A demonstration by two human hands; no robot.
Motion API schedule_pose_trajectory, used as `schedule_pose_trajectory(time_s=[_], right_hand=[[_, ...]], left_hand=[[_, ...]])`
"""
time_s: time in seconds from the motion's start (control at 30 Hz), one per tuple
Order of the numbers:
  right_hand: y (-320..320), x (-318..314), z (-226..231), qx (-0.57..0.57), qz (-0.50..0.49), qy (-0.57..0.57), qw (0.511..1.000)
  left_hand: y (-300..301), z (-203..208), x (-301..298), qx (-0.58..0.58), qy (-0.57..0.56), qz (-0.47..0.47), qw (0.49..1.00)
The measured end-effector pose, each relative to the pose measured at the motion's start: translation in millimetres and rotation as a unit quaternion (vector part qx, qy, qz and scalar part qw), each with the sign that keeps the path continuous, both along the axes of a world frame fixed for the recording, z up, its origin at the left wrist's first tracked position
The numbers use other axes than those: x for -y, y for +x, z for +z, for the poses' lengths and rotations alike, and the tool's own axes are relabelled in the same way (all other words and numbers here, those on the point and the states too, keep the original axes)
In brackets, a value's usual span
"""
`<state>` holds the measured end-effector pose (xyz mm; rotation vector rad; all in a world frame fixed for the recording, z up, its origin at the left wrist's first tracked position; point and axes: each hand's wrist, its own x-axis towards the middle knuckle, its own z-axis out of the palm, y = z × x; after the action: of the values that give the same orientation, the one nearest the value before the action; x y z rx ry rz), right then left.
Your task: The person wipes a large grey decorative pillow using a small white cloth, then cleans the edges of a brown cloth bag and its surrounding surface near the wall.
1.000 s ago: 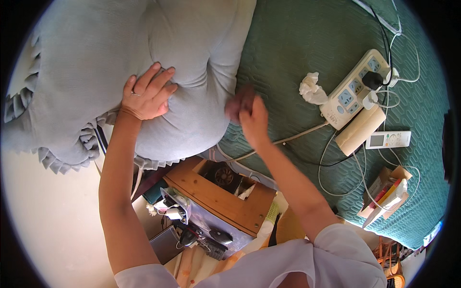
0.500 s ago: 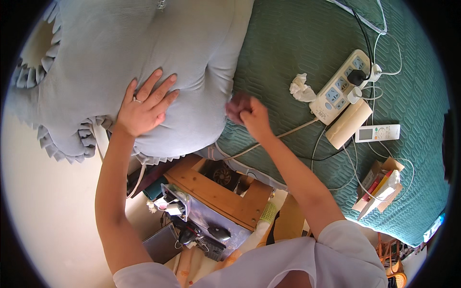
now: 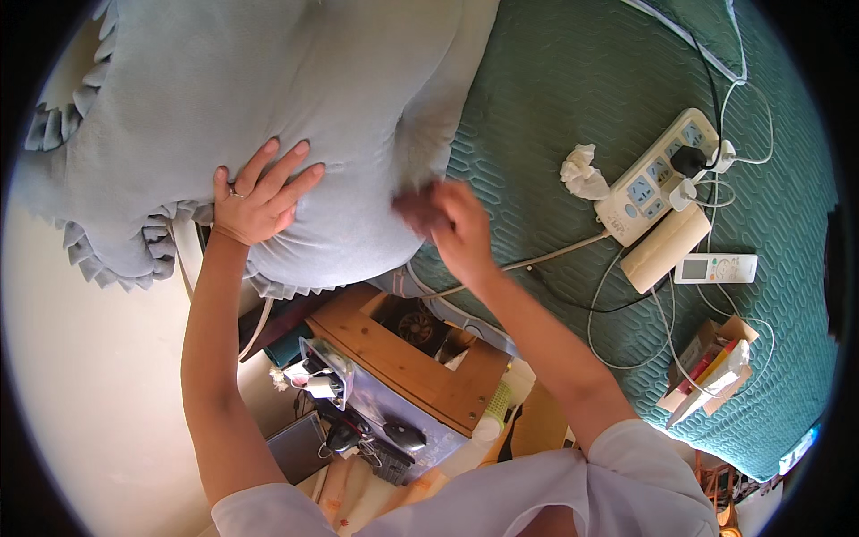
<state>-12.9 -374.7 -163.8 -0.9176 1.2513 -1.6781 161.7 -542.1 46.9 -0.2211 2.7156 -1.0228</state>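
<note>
A large grey plush cushion [image 3: 295,89] with ruffled edging fills the upper left. My left hand [image 3: 259,197] lies flat on it, fingers spread, a ring on one of them. My right hand [image 3: 463,228] is closed round a small dark maroon thing [image 3: 420,213] at the cushion's right edge. Motion blurs that thing, and its kind cannot be made out; it seems to touch the grey fabric.
On the green quilted bedspread [image 3: 537,80] at right lie a power strip [image 3: 653,179] with plugs and cables, crumpled tissue [image 3: 582,173], a cardboard tube [image 3: 665,248], a white remote [image 3: 715,268] and an open small box [image 3: 707,367]. Below stands a wooden desk [image 3: 420,358].
My right hand has moved left with the maroon thing, from beside the cushion's edge onto it. My left hand remains flat on the cushion. The view has shifted slightly.
</note>
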Motion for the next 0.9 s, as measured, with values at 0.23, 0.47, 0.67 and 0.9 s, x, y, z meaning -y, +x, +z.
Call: schedule_pose_trajectory(time_s=[0.23, 0.47, 0.67, 0.9], right_hand=[[43.5, 21.4, 10.9, -0.215, 0.084, 0.017, 0.973], [-12.4, 25.3, -16.0, -0.165, 0.006, 0.029, 0.986], [3.4, 59.8, -29.4, -0.296, 0.042, 0.098, 0.949], [14.9, -64.3, -32.8, -0.207, 0.294, 0.161, 0.919]], left_hand=[[-9.6, -10.1, 11.3, 0.002, 0.021, -0.022, 1.000], [7.0, -10.7, 0.6, -0.014, 0.028, 0.004, 1.000], [-8.8, -16.9, 10.8, -0.036, 0.025, -0.009, 0.999], [-13.7, -5.3, -10.2, -0.014, 0.055, 0.104, 0.993]])
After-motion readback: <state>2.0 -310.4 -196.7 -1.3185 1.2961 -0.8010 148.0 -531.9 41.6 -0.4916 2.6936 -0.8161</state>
